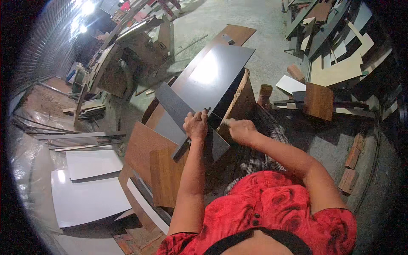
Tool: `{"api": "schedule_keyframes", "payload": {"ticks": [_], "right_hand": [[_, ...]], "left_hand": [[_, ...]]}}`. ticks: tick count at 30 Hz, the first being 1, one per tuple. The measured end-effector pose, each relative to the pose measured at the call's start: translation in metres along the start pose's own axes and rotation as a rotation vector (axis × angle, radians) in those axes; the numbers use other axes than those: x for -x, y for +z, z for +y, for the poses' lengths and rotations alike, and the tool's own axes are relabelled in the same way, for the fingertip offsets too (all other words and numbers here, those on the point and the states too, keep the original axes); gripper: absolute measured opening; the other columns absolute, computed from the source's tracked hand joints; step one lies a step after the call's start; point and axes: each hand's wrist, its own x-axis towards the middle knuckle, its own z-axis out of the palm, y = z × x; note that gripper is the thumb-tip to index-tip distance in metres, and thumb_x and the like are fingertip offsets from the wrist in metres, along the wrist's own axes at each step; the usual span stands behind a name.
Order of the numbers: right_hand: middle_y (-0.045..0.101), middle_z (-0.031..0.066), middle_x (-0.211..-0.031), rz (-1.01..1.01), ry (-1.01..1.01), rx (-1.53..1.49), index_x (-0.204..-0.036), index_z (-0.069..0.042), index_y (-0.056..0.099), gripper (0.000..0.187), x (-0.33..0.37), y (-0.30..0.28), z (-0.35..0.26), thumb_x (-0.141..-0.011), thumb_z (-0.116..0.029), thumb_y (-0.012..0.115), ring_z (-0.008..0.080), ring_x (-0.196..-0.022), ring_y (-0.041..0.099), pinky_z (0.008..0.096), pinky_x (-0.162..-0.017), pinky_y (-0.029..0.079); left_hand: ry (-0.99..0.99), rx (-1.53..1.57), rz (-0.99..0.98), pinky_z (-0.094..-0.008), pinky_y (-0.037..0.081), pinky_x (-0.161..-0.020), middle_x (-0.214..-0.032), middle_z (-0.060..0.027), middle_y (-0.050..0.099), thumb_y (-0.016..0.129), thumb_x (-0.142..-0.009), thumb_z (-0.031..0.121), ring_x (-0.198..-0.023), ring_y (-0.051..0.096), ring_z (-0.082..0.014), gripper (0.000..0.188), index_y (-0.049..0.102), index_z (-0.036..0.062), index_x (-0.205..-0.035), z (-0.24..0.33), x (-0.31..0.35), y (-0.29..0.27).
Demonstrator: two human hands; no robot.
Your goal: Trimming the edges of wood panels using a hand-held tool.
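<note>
My left hand (196, 126) is closed around a dark straight bar (182, 149), which lies across a narrow dark grey board (175, 102). That board rests on a larger glossy grey panel (208, 70), with bright light reflected off it. To the right, my right hand (243, 132) is closed in a fist beside the board's near end. A small pale tip shows at its fingers, too little to name. Close by its fingers stands a brown board with a rough, torn edge (239, 95). Brown wood-grain boards (166, 175) lean below my left hand.
White panels (91, 195) lie on the floor at left. A pile of offcut boards (340, 63) fills the far right, with a brown wood-grain piece (318, 102) nearer. Bricks (348, 180) line the right side. A cluttered workbench (123, 55) stands far left; another person's legs (170, 6) show beyond.
</note>
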Motion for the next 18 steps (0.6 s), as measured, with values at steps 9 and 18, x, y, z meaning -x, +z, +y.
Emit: {"api": "schedule_keyframes", "payload": {"ticks": [9, 18], "right_hand": [[0.063, 0.0201, -0.077, -0.067, 0.067, -0.009, -0.114, -0.012, 0.052, 0.033, 0.044, -0.004, 0.007, -0.082, -0.014, 0.042, 0.0351, -0.069, 0.063, 0.0462, -0.063, 0.049], [0.063, 0.0199, -0.078, -0.040, 0.041, 0.011, -0.115, -0.011, 0.051, 0.035, -0.008, 0.004, 0.006, -0.081, -0.010, 0.044, 0.0360, -0.070, 0.063, 0.0462, -0.065, 0.049]], "left_hand": [[-0.032, -0.035, -0.013, -0.0430, 0.042, -0.069, -0.085, -0.0099, 0.053, 0.045, -0.086, 0.044, -0.083, 0.053, -0.0306, 0.036, 0.065, 0.0144, -0.082, 0.000, 0.000, 0.001], [-0.007, -0.017, -0.006, -0.0437, 0.042, -0.071, -0.084, -0.0102, 0.053, 0.044, -0.087, 0.043, -0.083, 0.053, -0.0308, 0.036, 0.065, 0.0145, -0.083, 0.004, 0.000, 0.004]]}}
